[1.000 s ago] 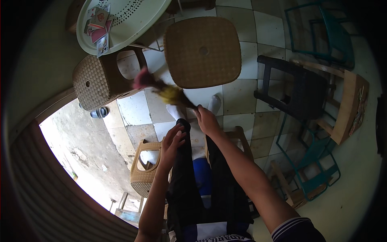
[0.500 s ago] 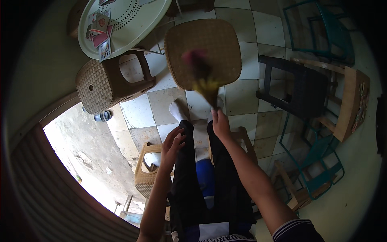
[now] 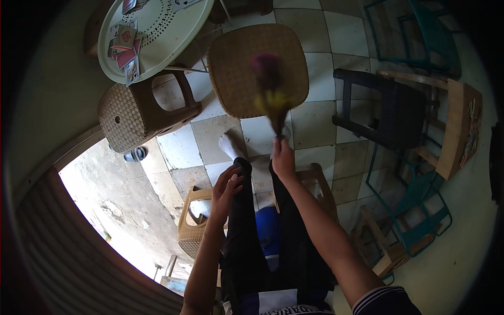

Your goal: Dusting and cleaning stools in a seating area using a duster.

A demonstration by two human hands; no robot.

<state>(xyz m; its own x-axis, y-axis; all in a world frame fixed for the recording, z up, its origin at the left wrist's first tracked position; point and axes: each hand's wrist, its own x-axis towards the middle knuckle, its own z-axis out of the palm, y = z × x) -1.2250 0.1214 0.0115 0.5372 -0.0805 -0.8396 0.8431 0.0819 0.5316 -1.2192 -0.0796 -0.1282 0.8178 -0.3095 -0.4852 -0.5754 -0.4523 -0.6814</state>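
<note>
My right hand [image 3: 284,160] is closed around the thin handle of a feather duster [image 3: 274,102]. Its head, blurred by motion, has a yellow band, a dark middle and a purplish-pink tip. The duster shows over the woven-pattern brown stool top [image 3: 231,68] in front of me; whether it touches the surface I cannot tell. My left hand [image 3: 227,189] hangs over my left knee with loosely bent fingers apart and nothing in it.
At the far left a round pale table [image 3: 173,39] bears scattered playing cards [image 3: 126,39], with a brown stool [image 3: 126,113] beside it. A black stool [image 3: 404,115], a wooden frame [image 3: 457,126] and teal metal chairs [image 3: 420,194] line the right. Slippers [image 3: 135,154] lie by the doorway.
The duster's head has swung a little to the right over the stool, still in my right hand. My left hand stays nearly in place, and the view has shifted slightly.
</note>
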